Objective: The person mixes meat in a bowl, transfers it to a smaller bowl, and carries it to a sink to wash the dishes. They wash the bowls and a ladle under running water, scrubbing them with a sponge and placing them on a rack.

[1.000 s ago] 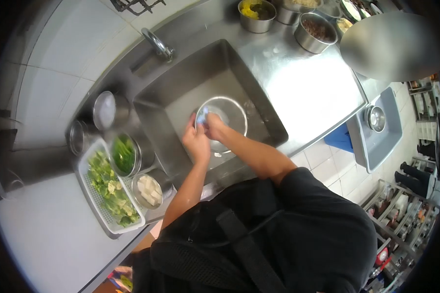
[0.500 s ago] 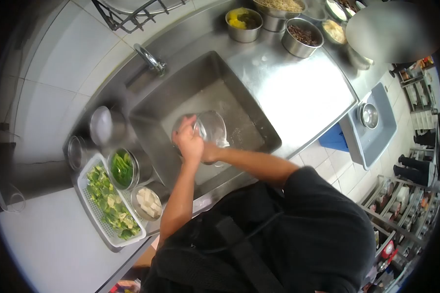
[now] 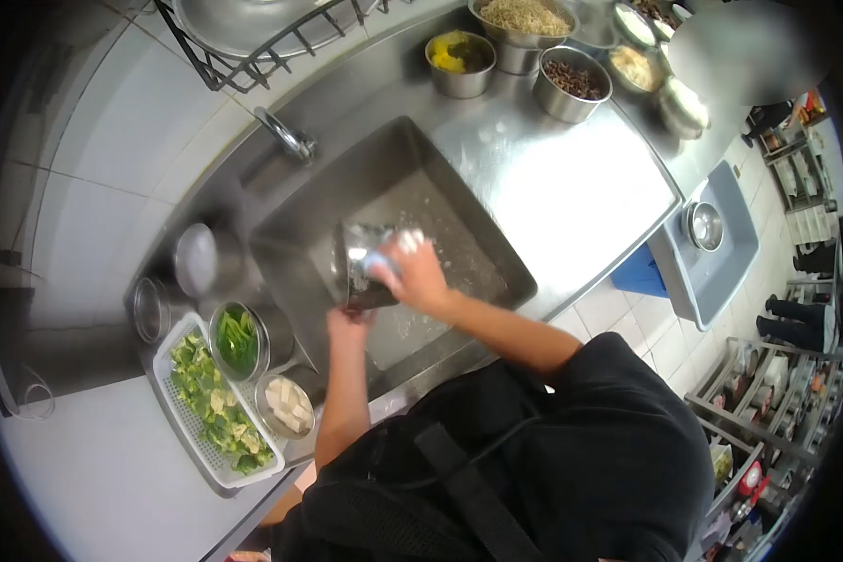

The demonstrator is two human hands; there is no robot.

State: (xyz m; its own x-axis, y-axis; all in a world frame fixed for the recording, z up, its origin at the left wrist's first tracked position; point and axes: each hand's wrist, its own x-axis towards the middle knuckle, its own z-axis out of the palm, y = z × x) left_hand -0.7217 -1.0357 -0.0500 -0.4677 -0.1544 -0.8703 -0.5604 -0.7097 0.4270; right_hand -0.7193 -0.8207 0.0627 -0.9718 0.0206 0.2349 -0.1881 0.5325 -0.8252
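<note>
Over the sink basin [image 3: 384, 197], a shiny metal container [image 3: 358, 253] is tilted, its outline partly smeared by motion. My left hand [image 3: 350, 323] is closed on the container's lower edge. My right hand [image 3: 417, 273] is at the container's right side, its fingers closed round a small pale-blue thing, perhaps a sponge or cloth [image 3: 377, 262], with white foam on the knuckles. Shallow water with scattered bubbles covers the basin floor below. The faucet [image 3: 295, 142] stands behind the basin at the upper left.
Left of the sink stand a basket of broccoli [image 3: 217, 407], a pot of green peppers [image 3: 237, 342] and a bowl of white chunks [image 3: 288, 406]. Several food containers, one with yellow food [image 3: 457, 54], line the back. A grey tub [image 3: 740, 248] is at the right.
My hands have moved apart, the left one down and toward me, the right one to the right. The container has turned from lying round-side up to a tilted position.
</note>
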